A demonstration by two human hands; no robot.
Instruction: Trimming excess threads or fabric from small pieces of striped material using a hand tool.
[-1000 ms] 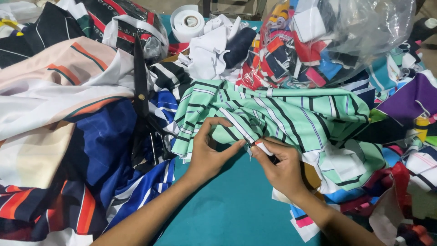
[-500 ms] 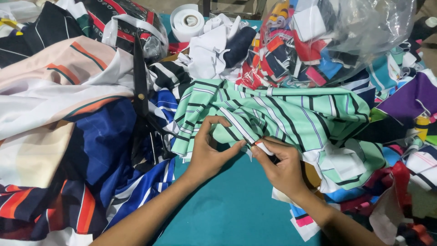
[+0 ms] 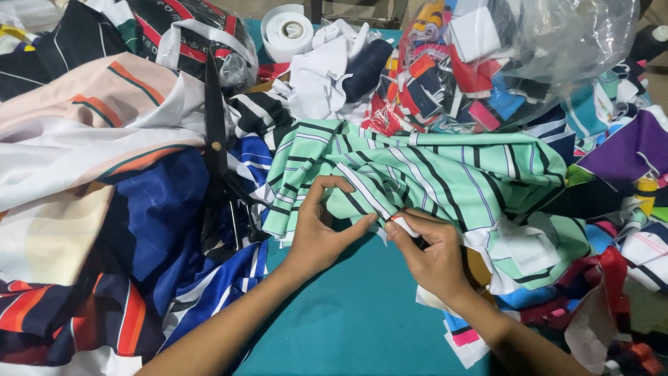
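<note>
Pinching is the word for both hands here: the left hand (image 3: 316,237) has thumb and fingers closed on the near edge of a mint green striped fabric (image 3: 424,174), and the right hand (image 3: 435,254) is curled tight right next to it, fingertips nipping a small white piece (image 3: 403,224) at that same edge, could be a label or a scrap, hard to say from this angle. That green cloth is spread across the middle of the teal tabletop (image 3: 348,320), with its front edge hanging over the bare patch near the front edge where the forearms come in. On the left side there's a big heap of fabric, cream with orange stripes (image 3: 83,104) on top and blue cloth (image 3: 160,216) lower down, and a pair of long black scissors (image 3: 216,132) lies on that heap, blades pointing toward the far edge. Toward the far edge sits a white tape roll (image 3: 289,29), with crumpled white cloth (image 3: 320,69) just beside it. The far right corner has a clear plastic bag (image 3: 529,49) stuffed with colourful offcuts, and more mixed scraps, including a purple piece (image 3: 626,150), pile up along the right edge
</note>
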